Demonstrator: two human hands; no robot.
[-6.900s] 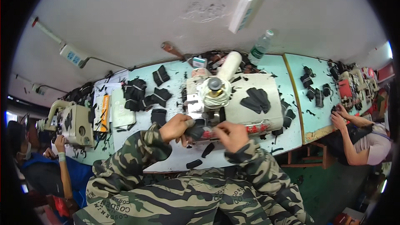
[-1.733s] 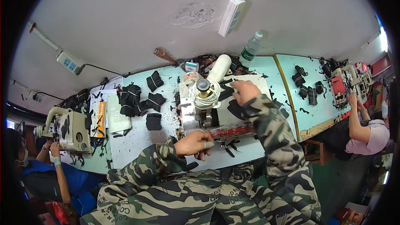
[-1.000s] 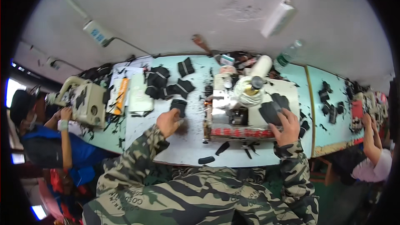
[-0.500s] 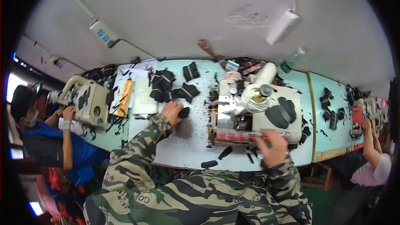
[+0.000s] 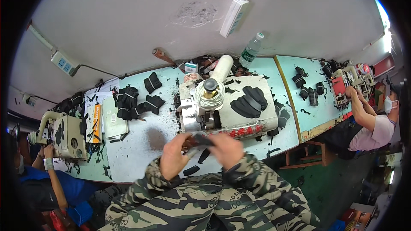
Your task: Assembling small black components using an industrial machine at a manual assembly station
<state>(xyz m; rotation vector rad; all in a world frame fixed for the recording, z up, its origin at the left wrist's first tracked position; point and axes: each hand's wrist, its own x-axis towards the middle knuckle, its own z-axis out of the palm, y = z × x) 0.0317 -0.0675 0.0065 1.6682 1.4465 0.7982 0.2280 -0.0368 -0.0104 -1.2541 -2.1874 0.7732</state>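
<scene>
In front of the cream sewing machine [image 5: 261, 119], my two hands have come close together above the table's near edge. My left hand [image 5: 174, 156] is closed on one end of a small black fabric piece [image 5: 203, 140]. Blurred by motion, my right hand [image 5: 227, 150] pinches the piece from the other side. Two loose black strips lie just below, one of them a flat strip [image 5: 191, 170]. Folded black pieces [image 5: 248, 102] rest on top of the machine. A cone of white thread [image 5: 209, 96] stands at its left end.
Black fabric bundles [image 5: 128, 100] lie on the table at left, beside a pale green notebook [image 5: 114, 119] and an orange box [image 5: 97, 124]. A water bottle [image 5: 251, 51] stands behind the machine. Co-workers sit at machines on both sides; more bundles [image 5: 313, 96] lie at right.
My left hand has moved right and nearer with the black piece. My right hand has left the machine's front and joined it. The view has turned to the right.
</scene>
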